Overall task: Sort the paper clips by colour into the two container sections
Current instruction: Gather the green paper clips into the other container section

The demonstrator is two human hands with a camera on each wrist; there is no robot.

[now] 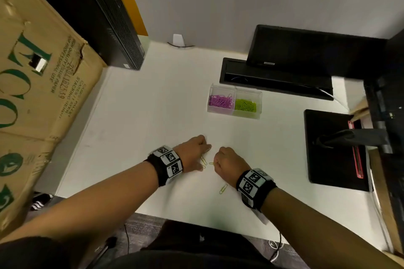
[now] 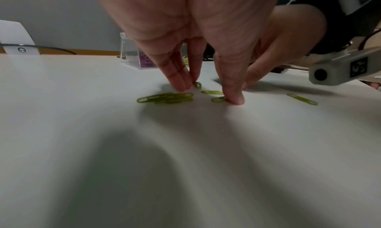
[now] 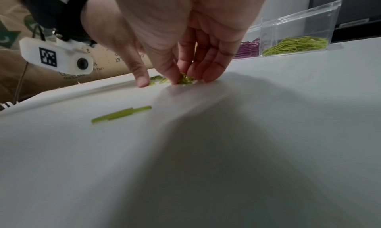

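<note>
Green paper clips [image 2: 167, 98], last few loose near desk's [image 1: 153, 116] front edge: right hand [image 1: 227, 165] pinching a small bunch, left hand [image 1: 193, 153] fingertips down, nothing gripped; gathering step, next probably lift to container's [image 1: 235, 113] green section [image 1: 246, 105], one stray clip [image 1: 223, 189] left.

A white worktop [image 1: 153, 105] carries everything. At its far left stands a large brown cardboard box [image 1: 32, 94] printed with green letters, and just right of it an upright black computer case [image 1: 105, 17]. A grey partition wall [image 1: 240, 2] closes the far side, with a small white clip holding a cable [image 1: 178, 40] at its foot. A black cable tray with its lid raised [image 1: 277, 76] sits far right; a black monitor base [image 1: 332, 148] lies near right.
</note>
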